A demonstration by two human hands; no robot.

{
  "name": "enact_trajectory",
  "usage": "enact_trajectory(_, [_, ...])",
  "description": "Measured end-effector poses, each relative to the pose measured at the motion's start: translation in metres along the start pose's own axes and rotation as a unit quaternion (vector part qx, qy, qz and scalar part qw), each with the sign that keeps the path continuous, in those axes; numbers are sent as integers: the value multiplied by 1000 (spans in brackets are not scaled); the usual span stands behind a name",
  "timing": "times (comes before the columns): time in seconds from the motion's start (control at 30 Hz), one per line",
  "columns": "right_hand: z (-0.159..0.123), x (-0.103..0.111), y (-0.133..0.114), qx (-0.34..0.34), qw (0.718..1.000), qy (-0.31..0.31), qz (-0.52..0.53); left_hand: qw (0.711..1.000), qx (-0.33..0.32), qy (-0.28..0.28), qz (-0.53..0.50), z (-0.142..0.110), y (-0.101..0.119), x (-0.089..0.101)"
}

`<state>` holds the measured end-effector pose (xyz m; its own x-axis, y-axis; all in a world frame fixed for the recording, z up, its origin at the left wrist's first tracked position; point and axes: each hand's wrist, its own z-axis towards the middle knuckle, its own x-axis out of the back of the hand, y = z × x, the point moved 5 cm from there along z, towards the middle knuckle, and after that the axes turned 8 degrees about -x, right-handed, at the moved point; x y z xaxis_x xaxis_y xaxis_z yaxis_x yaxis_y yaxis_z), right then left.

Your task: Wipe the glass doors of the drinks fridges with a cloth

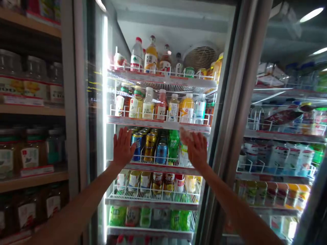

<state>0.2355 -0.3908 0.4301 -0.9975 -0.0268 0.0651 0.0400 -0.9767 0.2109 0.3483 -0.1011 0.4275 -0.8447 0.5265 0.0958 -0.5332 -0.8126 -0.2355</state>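
Both arms reach forward toward a lit drinks fridge. My left hand (122,147) is raised with its fingers spread, and nothing is in it. It is nearest to the blue can (137,144) and the gold can (150,146) on the middle shelf. My right hand (198,148) is held up on the right, fingers stretched out and somewhat blurred. A pale smear at its thumb side cannot be made out. Close to it in view stand a green bottle (174,143) and a light blue can (161,153). Whether either hand touches anything cannot be told.
Bottles fill the upper fridge shelves, including an orange juice bottle (187,107). A lower wire shelf (163,196) bears several cans. The metal door frame (231,119) stands on the right, before another stocked fridge. Wooden shelves (33,109) with jars are at left.
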Motion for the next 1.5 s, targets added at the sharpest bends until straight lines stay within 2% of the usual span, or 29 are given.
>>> enact_trajectory(0.07, [22,0,9,-79,995,53,0,1000,-3,-4,5,-1,0,2])
enact_trajectory(0.1, [26,-2,5,-78,996,48,6,1000,-6,-8,5,-1,-1,3])
enact_trajectory(0.17, [22,-11,-17,11,999,-16,25,1000,-16,-17,0,-3,-3,5])
enact_trajectory(0.23, [15,-19,-41,113,989,-85,39,999,-23,-28,-5,-6,-6,5])
enact_trajectory(0.27, [18,-21,-47,128,986,-96,40,999,-27,-32,-6,-7,-7,5])
enact_trajectory(0.3, [27,-23,-48,107,990,-88,37,999,-31,-33,-6,-8,-9,5])
enact_trajectory(0.4, [61,-22,-39,-52,998,-2,18,999,-45,-26,-2,-10,-11,7])
enact_trajectory(0.43, [66,-23,-41,-76,997,12,17,998,-52,-26,-4,-10,-12,8])
enact_trajectory(0.47, [66,-26,-48,-69,997,5,20,998,-58,-27,-8,-10,-13,9])
enact_trajectory(0.53, [56,-35,-75,25,997,-57,38,997,-64,-34,-22,-10,-18,11])
enact_trajectory(0.6, [45,-42,-99,126,983,-122,49,997,-57,-35,-33,-10,-26,14])
enact_trajectory(0.63, [45,-44,-104,136,981,-129,46,998,-49,-29,-32,-10,-31,16])
enact_trajectory(0.67, [52,-45,-105,114,986,-116,37,998,-44,-22,-28,-11,-37,17])
enact_trajectory(0.77, [80,-43,-94,-49,999,-18,3,999,-47,-8,-12,-13,-49,18])
enact_trajectory(0.8, [84,-44,-96,-74,997,-2,0,999,-52,-7,-10,-14,-51,17])
enact_trajectory(0.83, [83,-46,-102,-65,998,-8,2,998,-58,-8,-11,-15,-53,17])
enact_trajectory(0.97, [65,-61,-143,115,987,-106,22,996,-84,-12,-29,-18,-58,17])
enact_trajectory(1.0, [67,-62,-145,119,987,-104,19,995,-89,-12,-37,-18,-59,17])
enact_trajectory(1.03, [74,-61,-143,91,992,-86,11,995,-91,-10,-43,-19,-60,17])
enact_trajectory(1.13, [95,-56,-127,-48,999,-5,-12,995,-84,-5,-49,-20,-62,17])
enact_trajectory(1.17, [95,-56,-127,-61,998,0,-10,996,-81,-6,-47,-21,-63,17])
enact_trajectory(1.23, [82,-59,-140,-7,999,-41,8,996,-79,-12,-43,-21,-62,17])
enact_trajectory(1.3, [62,-62,-156,99,989,-109,25,996,-78,-21,-44,-21,-61,17])
enact_trajectory(1.33, [55,-63,-159,136,982,-125,27,996,-77,-26,-45,-21,-61,17])
enact_trajectory(1.37, [55,-62,-158,146,981,-122,25,996,-76,-29,-45,-21,-61,17])
enact_trajectory(1.4, [60,-61,-152,125,987,-98,20,996,-75,-30,-44,-20,-60,17])
enact_trajectory(1.5, [85,-55,-126,-19,1000,10,13,996,-73,-23,-38,-20,-58,19])
